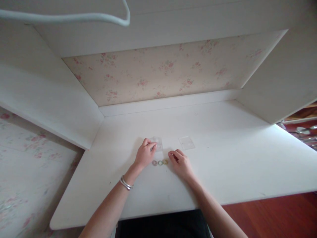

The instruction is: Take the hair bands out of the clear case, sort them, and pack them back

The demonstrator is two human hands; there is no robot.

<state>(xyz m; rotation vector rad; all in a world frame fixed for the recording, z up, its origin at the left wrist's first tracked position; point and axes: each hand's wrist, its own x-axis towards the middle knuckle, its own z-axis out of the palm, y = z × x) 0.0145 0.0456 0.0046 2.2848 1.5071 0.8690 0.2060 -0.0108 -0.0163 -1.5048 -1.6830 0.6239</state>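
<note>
My left hand [145, 153] is closed at the left side of a small clear plastic square [159, 144], its thumb and fingers pinched at the edge and partly covering it. Just below lie three small rings in a row on the white desk: a pinkish ring [155, 163], a greenish ring [160, 163] and a yellow ring [165, 162]. Right of the yellow ring, my right hand [182, 162] rests with curled fingers; whatever may be inside them is hidden. A second clear plastic square [187, 142] lies flat beyond the right hand.
The white desk [235, 155] has a side panel [277, 72] on the right and another panel [54, 82] on the left. A white cable or tube [74, 17] crosses the upper left. Floral wallpaper [158, 72] covers the back.
</note>
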